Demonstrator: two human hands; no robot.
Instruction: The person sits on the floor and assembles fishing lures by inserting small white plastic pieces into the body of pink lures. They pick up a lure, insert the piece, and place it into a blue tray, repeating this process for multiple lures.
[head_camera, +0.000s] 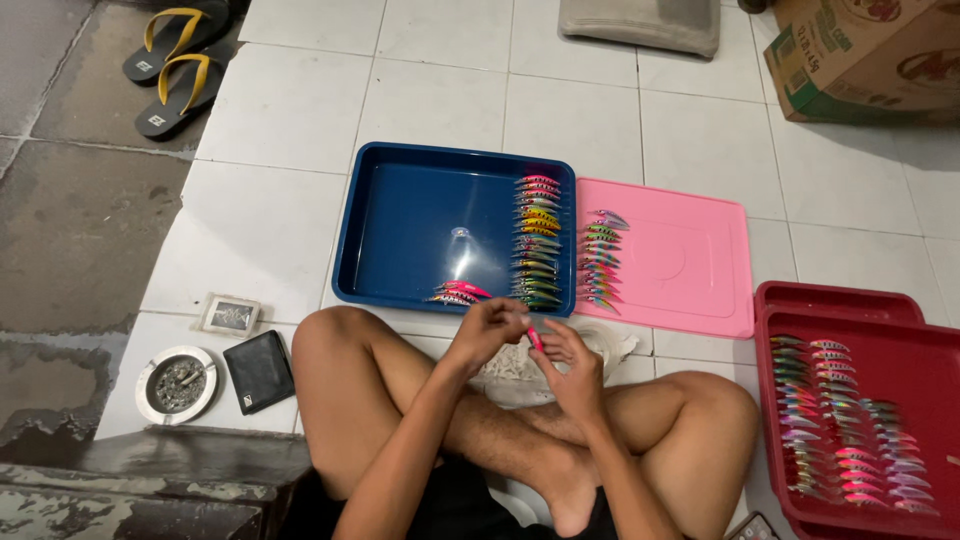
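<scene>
Head view shows a person cross-legged on the tiled floor (290, 110), left hand (487, 330) and right hand (568, 362) together pinching a small pink fishing lure (535, 339) over the lap, near a blue tray (420, 215) holding lures in a neat column.

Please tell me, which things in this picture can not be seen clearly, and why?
Head view only:
- Pink lure: mostly covered by the fingers of the left hand and right hand; its shape is unclear.
- White cloth: largely hidden behind the hands and legs.
- Red tray: cut off by the right and bottom edges.
- Cardboard box: cut off at the top right corner.
- Lures in the blue tray: too small for detail.
</scene>
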